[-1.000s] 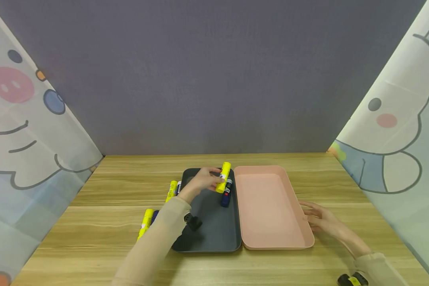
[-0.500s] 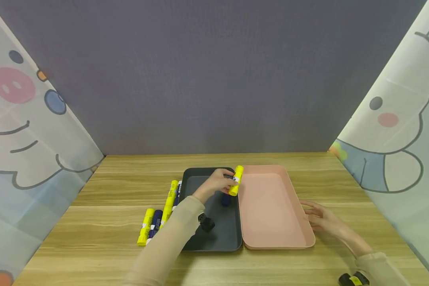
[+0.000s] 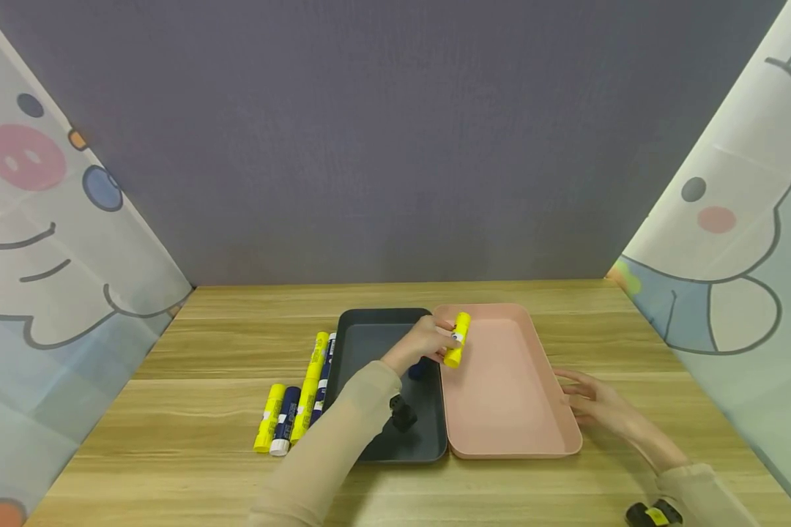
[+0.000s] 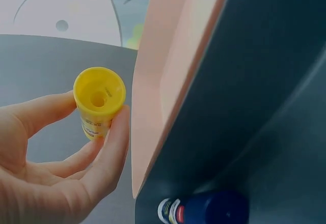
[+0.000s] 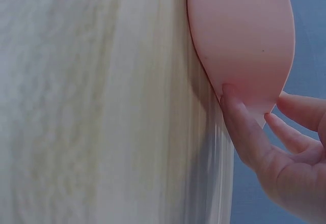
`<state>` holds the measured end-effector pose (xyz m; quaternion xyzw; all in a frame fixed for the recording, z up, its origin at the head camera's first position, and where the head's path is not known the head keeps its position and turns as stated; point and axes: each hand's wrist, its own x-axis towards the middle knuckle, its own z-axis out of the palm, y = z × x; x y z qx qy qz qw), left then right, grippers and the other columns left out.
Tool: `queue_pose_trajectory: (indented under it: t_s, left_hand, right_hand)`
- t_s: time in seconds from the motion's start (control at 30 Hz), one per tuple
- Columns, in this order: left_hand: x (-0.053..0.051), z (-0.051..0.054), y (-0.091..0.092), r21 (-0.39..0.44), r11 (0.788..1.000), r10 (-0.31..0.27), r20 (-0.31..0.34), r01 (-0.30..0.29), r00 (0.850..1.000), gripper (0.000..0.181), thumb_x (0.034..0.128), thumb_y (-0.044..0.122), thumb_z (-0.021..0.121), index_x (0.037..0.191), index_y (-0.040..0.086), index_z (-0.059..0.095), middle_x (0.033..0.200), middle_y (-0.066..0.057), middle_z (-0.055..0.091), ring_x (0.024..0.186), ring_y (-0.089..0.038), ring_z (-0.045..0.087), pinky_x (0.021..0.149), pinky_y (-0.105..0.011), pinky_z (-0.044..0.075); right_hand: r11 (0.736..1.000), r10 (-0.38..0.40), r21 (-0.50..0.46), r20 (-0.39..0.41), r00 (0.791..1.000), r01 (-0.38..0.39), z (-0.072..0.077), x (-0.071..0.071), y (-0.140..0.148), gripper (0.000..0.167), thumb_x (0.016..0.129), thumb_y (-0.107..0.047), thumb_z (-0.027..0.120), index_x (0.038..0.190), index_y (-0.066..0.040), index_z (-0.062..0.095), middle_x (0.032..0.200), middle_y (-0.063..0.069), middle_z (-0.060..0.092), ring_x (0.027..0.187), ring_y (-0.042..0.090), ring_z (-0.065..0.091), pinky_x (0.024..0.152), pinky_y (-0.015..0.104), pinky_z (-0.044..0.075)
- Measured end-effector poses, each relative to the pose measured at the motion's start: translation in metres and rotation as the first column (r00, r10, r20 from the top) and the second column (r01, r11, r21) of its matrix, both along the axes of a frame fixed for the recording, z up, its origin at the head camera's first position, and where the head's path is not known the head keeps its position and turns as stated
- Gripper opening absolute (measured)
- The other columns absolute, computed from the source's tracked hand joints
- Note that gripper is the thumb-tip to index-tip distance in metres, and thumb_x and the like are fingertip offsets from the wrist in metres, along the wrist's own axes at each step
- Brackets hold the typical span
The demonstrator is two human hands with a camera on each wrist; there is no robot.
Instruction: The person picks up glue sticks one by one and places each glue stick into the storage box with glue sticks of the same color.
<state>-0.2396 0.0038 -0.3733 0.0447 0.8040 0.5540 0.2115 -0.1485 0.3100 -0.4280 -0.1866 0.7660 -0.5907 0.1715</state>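
Observation:
My left hand pinches a yellow glue stick between thumb and fingers, over the left side of the pink tray. In the left wrist view the hollow end of the yellow glue stick faces the camera. Beneath that hand, a navy glue stick lies in the dark grey tray, partly covered by the hand. My right hand rests its fingers against the pink tray's right side. Seen from the right wrist, those fingers touch the tray's wall and rim.
Several yellow and navy glue sticks lie in rows on the wooden table left of the dark tray; my left sleeve hides part of them. The two trays stand side by side. A grey panel rises behind the table.
My left hand has carried the yellow glue stick rightward, from above the dark tray to above the pink one. More glue sticks show at the left. My right hand stays put.

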Motion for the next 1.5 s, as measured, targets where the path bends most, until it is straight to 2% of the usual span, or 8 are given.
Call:
queue_pose_trajectory:
  t_s: [0.1, 0.2, 0.43, 0.57, 0.87, 0.97, 1.23, 1.5]
  left_hand:
    - [0.001, 0.000, 0.005, 0.005, 1.000, -0.010, 0.004, 0.010, 1.000, 0.043, 0.0741, 0.006, 0.069, 0.112, -0.005, 0.052, 0.091, -0.015, 0.060, 0.064, -0.023, 0.062, 0.060, -0.034, 0.054]
    - [0.001, -0.001, 0.010, -0.004, 1.000, -0.013, 0.005, 0.014, 1.000, 0.043, 0.0741, 0.007, 0.069, 0.112, -0.005, 0.053, 0.090, -0.014, 0.060, 0.061, -0.020, 0.060, 0.061, -0.034, 0.054]
    - [0.001, -0.006, 0.022, -0.060, 0.998, -0.036, -0.004, 0.036, 0.999, 0.042, 0.0747, 0.006, 0.068, 0.111, -0.008, 0.052, 0.088, -0.012, 0.058, 0.059, -0.019, 0.059, 0.061, -0.033, 0.054]
    - [0.000, -0.009, 0.028, -0.087, 0.996, -0.034, -0.018, 0.033, 0.999, 0.040, 0.0737, 0.005, 0.069, 0.108, -0.009, 0.053, 0.085, -0.011, 0.057, 0.059, -0.019, 0.059, 0.059, -0.032, 0.054]
    - [-0.001, -0.010, 0.035, -0.141, 0.988, -0.068, -0.043, 0.062, 0.997, 0.032, 0.0733, 0.003, 0.068, 0.101, -0.010, 0.058, 0.081, -0.011, 0.058, 0.058, -0.020, 0.060, 0.062, -0.035, 0.054]
    - [0.000, -0.010, 0.036, -0.170, 0.983, -0.081, -0.051, 0.072, 0.995, 0.029, 0.0731, 0.004, 0.068, 0.097, -0.009, 0.059, 0.076, -0.010, 0.059, 0.056, -0.020, 0.060, 0.061, -0.034, 0.054]
    - [0.000, -0.010, 0.040, -0.270, 0.959, -0.111, -0.062, 0.091, 0.992, 0.013, 0.0720, 0.003, 0.069, 0.076, -0.005, 0.060, 0.063, -0.007, 0.057, 0.050, -0.018, 0.058, 0.061, -0.034, 0.054]
    - [-0.004, -0.015, 0.043, -0.349, 0.934, -0.107, -0.057, 0.081, 0.993, 0.015, 0.0706, 0.002, 0.069, 0.073, -0.004, 0.056, 0.065, -0.009, 0.055, 0.052, -0.022, 0.060, 0.058, -0.036, 0.054]
  right_hand:
    - [1.000, 0.004, -0.003, -0.002, 1.000, -0.004, 0.000, 0.000, 0.000, 0.046, 0.093, -0.007, 0.041, 0.137, -0.001, 0.026, 0.120, 0.046, 0.030, 0.095, 0.007, 0.058, 0.074, 0.033, 0.052]
    - [1.000, 0.019, -0.018, -0.006, 1.000, -0.019, 0.000, 0.000, 0.000, 0.046, 0.094, -0.005, 0.040, 0.138, -0.008, 0.029, 0.119, 0.047, 0.029, 0.095, 0.007, 0.058, 0.074, 0.033, 0.052]
    - [1.000, -0.009, -0.001, -0.005, 1.000, 0.009, -0.001, 0.000, -0.001, 0.046, 0.093, -0.006, 0.042, 0.137, -0.004, 0.029, 0.119, 0.048, 0.028, 0.094, 0.006, 0.058, 0.074, 0.033, 0.052]
    - [1.000, -0.022, 0.003, -0.005, 1.000, 0.022, 0.000, 0.000, -0.001, 0.045, 0.092, -0.006, 0.043, 0.136, -0.009, 0.033, 0.119, 0.048, 0.027, 0.093, 0.005, 0.058, 0.073, 0.032, 0.052]
    - [1.000, -0.025, 0.014, -0.002, 1.000, 0.025, 0.001, -0.001, -0.002, 0.044, 0.092, -0.006, 0.044, 0.135, -0.011, 0.035, 0.119, 0.047, 0.030, 0.093, 0.005, 0.058, 0.073, 0.032, 0.052]
    - [1.000, -0.018, 0.010, 0.002, 1.000, 0.018, 0.001, 0.000, -0.001, 0.043, 0.092, -0.007, 0.043, 0.134, -0.016, 0.037, 0.119, 0.047, 0.030, 0.093, 0.005, 0.058, 0.073, 0.032, 0.052]
    - [1.000, -0.008, 0.009, 0.018, 1.000, 0.008, 0.002, 0.000, 0.000, 0.043, 0.093, -0.007, 0.042, 0.134, -0.016, 0.036, 0.119, 0.045, 0.032, 0.093, 0.007, 0.059, 0.073, 0.033, 0.052]
    - [1.000, 0.002, -0.006, 0.032, 0.999, -0.001, 0.002, -0.001, 0.000, 0.043, 0.093, -0.007, 0.041, 0.129, -0.031, 0.039, 0.119, 0.044, 0.034, 0.094, 0.007, 0.059, 0.074, 0.033, 0.052]
